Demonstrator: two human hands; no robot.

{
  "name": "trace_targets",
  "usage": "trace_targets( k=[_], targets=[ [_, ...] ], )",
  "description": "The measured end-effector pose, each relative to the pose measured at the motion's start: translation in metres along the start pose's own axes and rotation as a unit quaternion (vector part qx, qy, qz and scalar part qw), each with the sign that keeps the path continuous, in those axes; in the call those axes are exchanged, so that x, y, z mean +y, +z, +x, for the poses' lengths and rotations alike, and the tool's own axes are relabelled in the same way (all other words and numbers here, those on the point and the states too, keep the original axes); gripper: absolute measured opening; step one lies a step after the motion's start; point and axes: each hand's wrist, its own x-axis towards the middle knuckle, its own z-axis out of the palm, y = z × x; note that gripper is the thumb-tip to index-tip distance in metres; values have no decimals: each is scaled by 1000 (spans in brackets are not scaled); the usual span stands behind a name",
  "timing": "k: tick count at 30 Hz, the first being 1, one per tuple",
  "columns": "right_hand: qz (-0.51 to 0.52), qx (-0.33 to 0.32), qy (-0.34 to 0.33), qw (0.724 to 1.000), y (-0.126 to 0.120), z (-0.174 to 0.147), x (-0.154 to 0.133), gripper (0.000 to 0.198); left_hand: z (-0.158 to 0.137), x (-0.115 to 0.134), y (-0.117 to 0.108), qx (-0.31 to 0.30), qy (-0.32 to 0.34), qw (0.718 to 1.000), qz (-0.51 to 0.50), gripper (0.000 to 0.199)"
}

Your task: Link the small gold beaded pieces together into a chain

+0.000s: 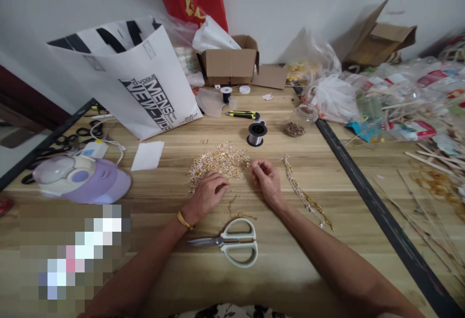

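Note:
A loose pile of small gold and silver jewellery findings (218, 159) lies on the wooden table. My left hand (208, 194), with a gold bracelet at its wrist, rests at the pile's near edge, thumb and fingers pinched together. Just right of the pile, my right hand (267, 180) is closed with its fingers curled in. Anything between the fingertips of either hand is too small to make out. Between the hands lies a short gold chain (230, 205). Scissors with pale green handles (239, 255) lie nearer me. Silver and gold chains (298, 191) stretch out beside my right forearm.
Beyond the pile stand a wire spool (256, 136), a yellow-black utility knife (241, 114) and a jar of beads (296, 128). A white paper bag (145, 80) and a purple device (87, 180) are at left. Plastic bottles (410, 85) crowd the right.

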Motion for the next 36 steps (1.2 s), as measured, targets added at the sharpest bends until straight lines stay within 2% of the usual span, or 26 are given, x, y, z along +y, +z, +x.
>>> trace_targets(
  k=[8, 14, 24, 29, 36],
  targets=[
    [18, 4, -3, 1000, -1, 2, 2, 30, 6, -10, -10, -17, -9, 1000, 24, 8],
    [15, 3, -3, 1000, -1, 1, 0, 30, 13, -3, -17, -42, -14, 999, -9, 8],
    [16, -3, 1, 1000, -1, 2, 3, 29, 11, 15, -2, -153, 65, 985, 51, 9],
    [18, -9, 4, 1000, -1, 2, 2, 27, 9, 19, 5, -153, 71, 983, 67, 14],
    [26, -14, 8, 1000, 0, 3, 3, 26, 8, 16, 5, -140, 56, 988, 38, 15]
  ],
)
